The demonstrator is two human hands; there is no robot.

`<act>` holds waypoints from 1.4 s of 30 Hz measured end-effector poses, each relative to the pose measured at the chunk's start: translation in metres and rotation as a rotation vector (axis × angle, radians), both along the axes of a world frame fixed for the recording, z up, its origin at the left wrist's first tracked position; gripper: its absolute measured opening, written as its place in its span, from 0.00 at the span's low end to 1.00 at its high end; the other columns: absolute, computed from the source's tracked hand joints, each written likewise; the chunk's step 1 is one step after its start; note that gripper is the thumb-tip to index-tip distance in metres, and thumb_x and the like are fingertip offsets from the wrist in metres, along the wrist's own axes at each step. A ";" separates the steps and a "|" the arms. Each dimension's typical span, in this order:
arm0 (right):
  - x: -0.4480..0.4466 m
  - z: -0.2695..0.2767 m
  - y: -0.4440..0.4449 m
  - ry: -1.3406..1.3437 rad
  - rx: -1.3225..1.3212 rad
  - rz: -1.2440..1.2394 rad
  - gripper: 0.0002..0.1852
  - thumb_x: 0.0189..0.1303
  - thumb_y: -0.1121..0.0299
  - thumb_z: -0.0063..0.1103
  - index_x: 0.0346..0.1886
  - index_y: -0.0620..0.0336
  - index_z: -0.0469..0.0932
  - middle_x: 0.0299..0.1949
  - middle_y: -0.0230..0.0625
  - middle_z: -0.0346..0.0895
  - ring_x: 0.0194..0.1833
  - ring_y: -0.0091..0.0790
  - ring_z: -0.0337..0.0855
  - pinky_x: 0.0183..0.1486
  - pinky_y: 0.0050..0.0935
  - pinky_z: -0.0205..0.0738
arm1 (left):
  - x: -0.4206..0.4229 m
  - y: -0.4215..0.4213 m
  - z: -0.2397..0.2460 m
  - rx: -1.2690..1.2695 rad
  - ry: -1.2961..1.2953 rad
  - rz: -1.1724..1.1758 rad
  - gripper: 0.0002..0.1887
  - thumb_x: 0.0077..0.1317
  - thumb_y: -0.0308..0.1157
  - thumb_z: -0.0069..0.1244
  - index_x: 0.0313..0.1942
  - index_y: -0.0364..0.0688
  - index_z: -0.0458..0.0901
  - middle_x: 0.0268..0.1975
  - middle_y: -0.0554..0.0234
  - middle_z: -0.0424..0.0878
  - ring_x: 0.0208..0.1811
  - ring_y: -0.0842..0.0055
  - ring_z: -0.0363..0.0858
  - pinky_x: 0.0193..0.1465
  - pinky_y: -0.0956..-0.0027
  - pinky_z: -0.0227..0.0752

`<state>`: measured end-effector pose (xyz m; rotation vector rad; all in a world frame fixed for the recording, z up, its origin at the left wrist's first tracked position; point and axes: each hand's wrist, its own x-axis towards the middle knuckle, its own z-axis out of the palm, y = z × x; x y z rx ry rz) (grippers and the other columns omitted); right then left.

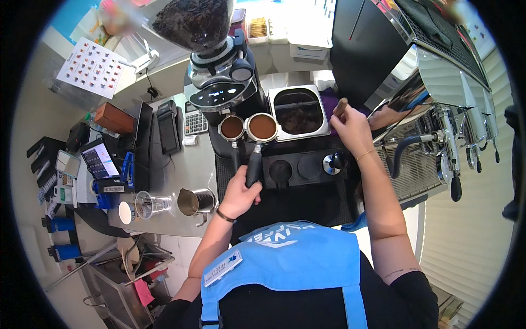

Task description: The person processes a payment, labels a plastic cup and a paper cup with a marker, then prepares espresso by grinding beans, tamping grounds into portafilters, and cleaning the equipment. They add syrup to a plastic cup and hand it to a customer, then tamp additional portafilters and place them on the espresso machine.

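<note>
My left hand (241, 192) grips the black handle of a portafilter (262, 126) whose basket holds brown ground coffee. Beside it, beneath the coffee grinder (218, 92), a second portafilter (231, 127) also holds grounds; its handle runs down to my left hand, and whether my fingers touch it I cannot tell. My right hand (352, 128) pinches a small brown handle, perhaps wooden, right of the knock box (324, 130); the tool's other end does not show. A tamper (331, 163) with a black knob stands in the black station below the knock box.
On the right stands the espresso machine (444, 94) with its steam wand and group handles. A steel milk pitcher (196, 202), plastic cup (148, 205) and paper cup (126, 212) are at the lower left. A calculator (196, 122), card terminal (167, 127) and tablet (100, 159) lie farther left.
</note>
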<state>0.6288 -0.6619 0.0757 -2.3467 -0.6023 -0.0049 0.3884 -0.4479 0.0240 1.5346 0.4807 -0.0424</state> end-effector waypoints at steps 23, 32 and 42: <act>-0.004 -0.023 0.047 0.127 0.291 0.227 0.11 0.62 0.68 0.64 0.43 0.66 0.80 0.34 0.41 0.85 0.35 0.31 0.85 0.42 0.30 0.78 | -0.118 -0.001 0.011 -0.172 0.012 0.187 0.15 0.62 0.19 0.45 0.50 0.33 0.67 0.29 0.64 0.75 0.22 0.79 0.77 0.26 0.74 0.73; -0.003 -0.021 0.060 0.112 0.132 0.497 0.10 0.57 0.70 0.65 0.42 0.62 0.80 0.33 0.46 0.82 0.34 0.44 0.85 0.41 0.36 0.79 | -0.126 -0.010 0.015 -0.176 0.031 0.214 0.16 0.62 0.19 0.45 0.50 0.33 0.67 0.29 0.63 0.75 0.22 0.79 0.77 0.26 0.73 0.73; -0.093 -0.024 0.068 -0.033 0.008 0.860 0.10 0.56 0.73 0.62 0.42 0.58 0.77 0.33 0.43 0.77 0.37 0.50 0.82 0.42 0.42 0.79 | -0.138 -0.020 0.011 -0.245 0.015 0.258 0.17 0.62 0.20 0.46 0.52 0.33 0.67 0.30 0.63 0.75 0.24 0.79 0.77 0.27 0.74 0.73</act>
